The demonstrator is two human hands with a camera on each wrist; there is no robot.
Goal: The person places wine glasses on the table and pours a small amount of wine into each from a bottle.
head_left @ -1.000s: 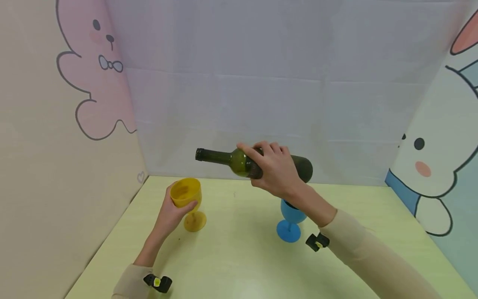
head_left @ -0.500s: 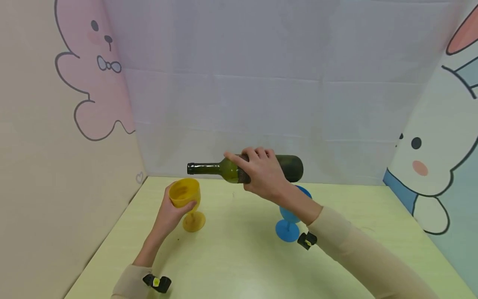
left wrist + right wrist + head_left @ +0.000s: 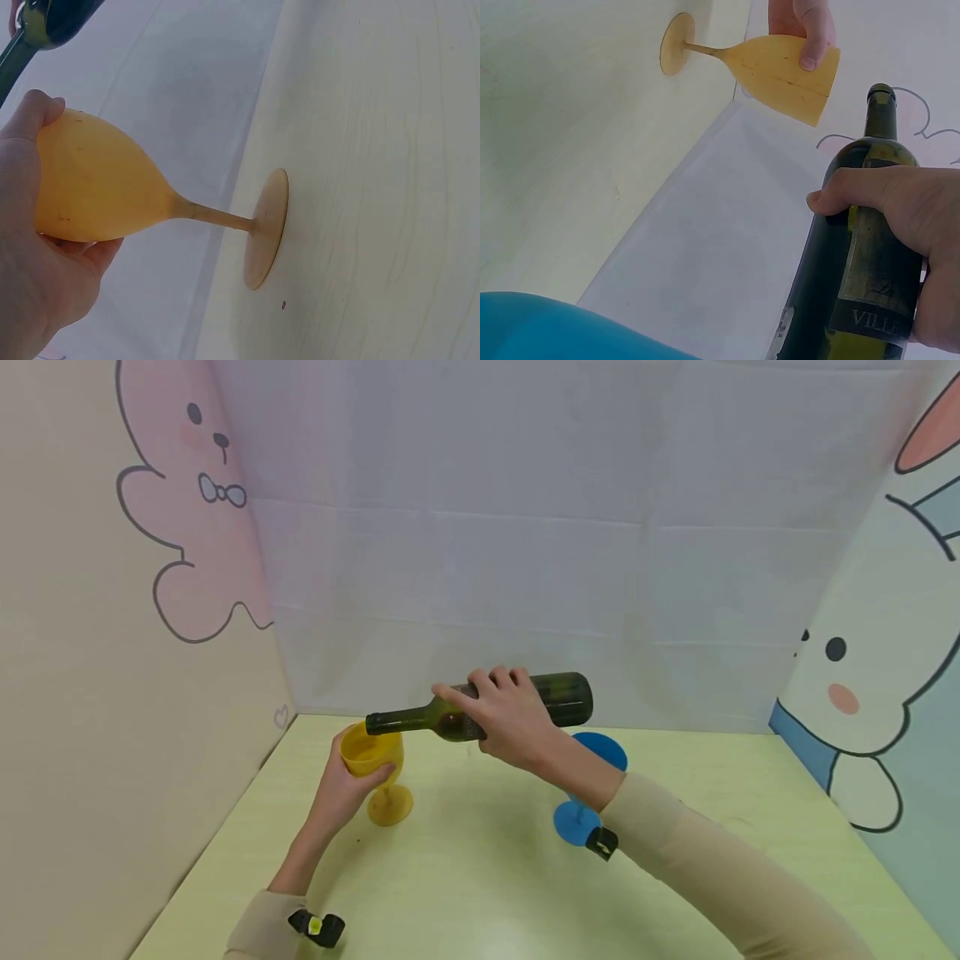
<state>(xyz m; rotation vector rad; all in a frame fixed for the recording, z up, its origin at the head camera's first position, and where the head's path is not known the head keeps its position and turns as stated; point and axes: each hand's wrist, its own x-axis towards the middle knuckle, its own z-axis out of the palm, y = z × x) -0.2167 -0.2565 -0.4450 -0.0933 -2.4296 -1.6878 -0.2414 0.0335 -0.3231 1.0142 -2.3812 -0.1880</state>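
Note:
My left hand point(image 3: 347, 789) grips the bowl of a yellow goblet point(image 3: 377, 758), thumb on the near side, and its foot appears to stand on the table. In the left wrist view the goblet point(image 3: 105, 180) shows its stem and round base. A dark green wine bottle point(image 3: 566, 697) lies almost level in the air, its neck sloping slightly down to the left. My right hand point(image 3: 513, 718) holds the bottle round its body. In the head view the bottle's mouth overlaps the goblet's rim. The right wrist view shows a dark label on the bottle point(image 3: 870, 277). No liquid is visible coming out.
A blue goblet point(image 3: 602, 748) stands on the pale yellow-green table point(image 3: 480, 877), partly hidden behind my right forearm. White cloth point(image 3: 465, 568) hangs at the back. Side panels with cartoon animals point(image 3: 855, 693) border the table left and right.
My right hand has carried the bottle left and down, and its neck has tipped from pointing slightly up to slightly down at the yellow goblet. The left hand and goblet have stayed put.

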